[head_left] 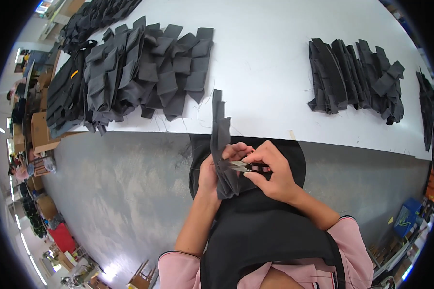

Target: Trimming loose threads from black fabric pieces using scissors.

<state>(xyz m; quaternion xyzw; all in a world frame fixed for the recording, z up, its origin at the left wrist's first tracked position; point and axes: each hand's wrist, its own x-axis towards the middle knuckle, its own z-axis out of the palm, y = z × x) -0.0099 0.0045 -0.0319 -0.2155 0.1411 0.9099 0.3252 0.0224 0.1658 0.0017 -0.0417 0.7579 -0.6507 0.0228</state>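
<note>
Hands (278, 174) with snips (250, 166) just off table edge (352, 144)

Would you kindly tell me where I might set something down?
The white tabletop is mostly bare between the left heap of charcoal fabric pieces and the charcoal fabric stacks at right; the left is most crowded.

The person wears a pink shirt (178, 270) with short sleeves (354, 241), their hems (347, 217) trimmed with a dark band and a thin white line. Over it sits a plain black apron (275, 226), wide across the front, with a scooped neckline and straps (341, 272) toward both shoulders. Forearms (196, 226), left hand (207, 176) and right hand (279, 173) are bare.
</note>
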